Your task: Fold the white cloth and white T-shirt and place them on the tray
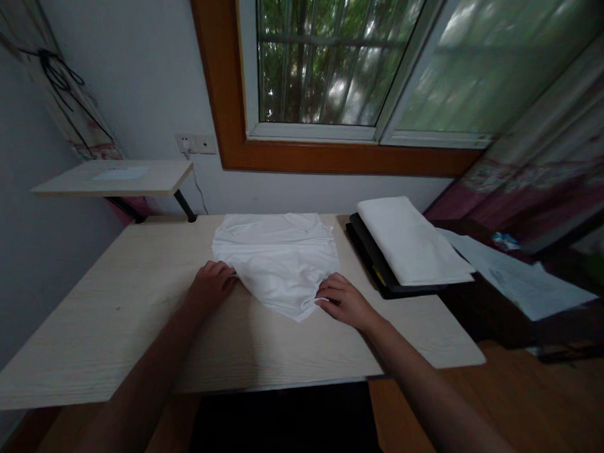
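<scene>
A white cloth garment (283, 261) lies partly folded on the pale wooden desk (151, 326), its near edge drawn to a point toward me. My left hand (213, 284) is closed on the garment's left edge, fingertips pinching the fabric. At the lower right, my right hand (344, 299) pinches a gathered bit of the same garment between thumb and fingers. Creases run across the cloth between the two hands. What kind of garment it is, I cannot make out for certain.
A white folded sheet or cloth (413, 242) rests on a black flat case (371, 257) at the desk's right. Papers (519, 270) lie on a dark surface beyond it. A small raised shelf (114, 178) stands at the back left, below a wall socket (195, 143). Behind is a window (345, 58).
</scene>
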Motion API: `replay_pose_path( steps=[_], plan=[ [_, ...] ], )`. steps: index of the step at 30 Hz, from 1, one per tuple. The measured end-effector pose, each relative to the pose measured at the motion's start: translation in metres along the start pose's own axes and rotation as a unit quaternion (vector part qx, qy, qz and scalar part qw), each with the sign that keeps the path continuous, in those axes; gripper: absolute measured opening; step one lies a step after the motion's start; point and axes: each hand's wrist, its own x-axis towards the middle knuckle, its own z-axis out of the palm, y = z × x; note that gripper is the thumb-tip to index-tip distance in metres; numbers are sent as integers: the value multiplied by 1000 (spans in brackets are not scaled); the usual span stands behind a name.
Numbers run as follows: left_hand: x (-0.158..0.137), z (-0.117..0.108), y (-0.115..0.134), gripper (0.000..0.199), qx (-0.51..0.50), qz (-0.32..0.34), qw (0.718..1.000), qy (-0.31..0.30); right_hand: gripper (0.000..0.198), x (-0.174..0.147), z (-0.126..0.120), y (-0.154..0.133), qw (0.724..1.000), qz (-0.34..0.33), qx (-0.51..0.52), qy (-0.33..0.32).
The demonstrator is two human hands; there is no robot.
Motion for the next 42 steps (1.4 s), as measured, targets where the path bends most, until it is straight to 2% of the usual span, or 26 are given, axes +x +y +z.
replay_pose_path(
  steps=[2, 5, 8, 10, 12, 15, 21, 23, 25, 28, 32, 35, 38, 42],
  plan=[
    [1, 0, 0, 16, -7, 5, 1000, 10, 13, 0, -3, 1, 998, 21, 47, 32],
    [0, 0, -2, 12, -56, 2, 998, 35, 16, -2, -7, 4, 980, 106, 131, 108],
    [-3, -2, -6, 12, -150, -12, 986, 70, 24, -8, -9, 11, 936, 219, 214, 172],
    [-7, -4, -10, 16, -210, -49, 973, 86, 29, -11, -8, 16, 907, 269, 255, 198],
    [-12, -7, -13, 20, -252, -108, 957, 92, 31, -12, -8, 20, 890, 289, 279, 217],
    [-18, -9, -16, 22, -279, -196, 934, 107, 31, -13, -7, 24, 878, 300, 291, 234],
    [-19, -9, -18, 24, -365, -264, 881, 148, 35, -15, -4, 28, 864, 319, 306, 240],
    [-19, -9, -19, 26, -370, -285, 871, 153, 37, -16, -4, 29, 859, 330, 305, 246],
    [-18, -10, -20, 27, -350, -298, 875, 152, 38, -17, -4, 28, 853, 338, 299, 260],
    [-18, -12, -21, 27, -306, -276, 902, 132, 40, -15, -8, 22, 835, 340, 312, 300],
    [-17, -12, -16, 26, -234, -170, 954, 74, 43, -13, -16, 13, 796, 322, 407, 310],
    [-16, -11, -12, 25, -175, -111, 978, 17, 42, -12, -21, 11, 764, 307, 457, 337],
    [-18, -13, -10, 24, -127, -108, 986, -21, 45, -13, -25, 14, 736, 309, 486, 355],
    [-22, -19, -14, 26, -98, -146, 983, -46, 48, -15, -29, 17, 726, 313, 494, 361]
  ],
)
